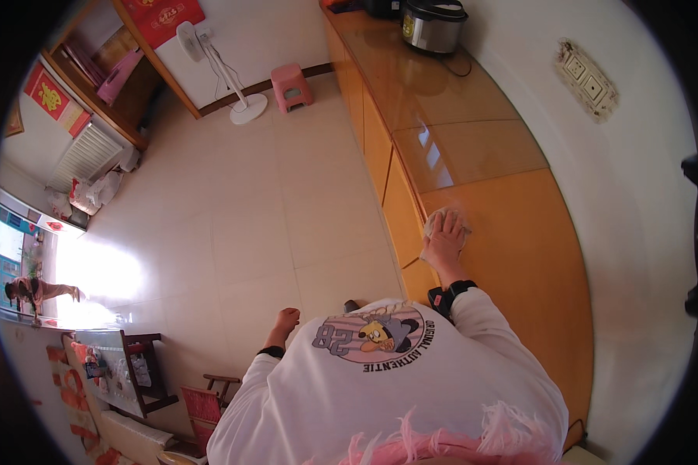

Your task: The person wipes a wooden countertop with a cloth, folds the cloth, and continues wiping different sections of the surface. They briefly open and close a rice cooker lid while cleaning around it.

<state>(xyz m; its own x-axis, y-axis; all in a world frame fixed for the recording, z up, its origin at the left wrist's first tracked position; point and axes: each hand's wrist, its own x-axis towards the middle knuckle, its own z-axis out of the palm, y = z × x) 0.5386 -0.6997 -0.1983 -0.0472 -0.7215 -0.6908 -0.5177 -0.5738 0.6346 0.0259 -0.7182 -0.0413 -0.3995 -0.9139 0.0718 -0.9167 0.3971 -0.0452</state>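
Observation:
My right hand (pixel 444 239) presses a greyish cloth (pixel 462 224) flat onto the top of a long wooden cabinet (pixel 512 244). The fingers are spread over the cloth, close to the cabinet's front edge. Just beyond the cloth, a glossy transparent sheet (pixel 477 142) covers the far part of the cabinet top. My left hand (pixel 288 317) hangs low at my side, above the tiled floor, with its fingers curled and nothing visible in it. Dark bands circle both wrists.
An electric pressure cooker (pixel 434 28) stands at the cabinet's far end. A pink stool (pixel 291 84) and a white standing fan (pixel 248 109) are by the far wall. Leftward are a low table (pixel 107 372), a folding chair (pixel 203 405) and a person (pixel 38 290) near the bright doorway.

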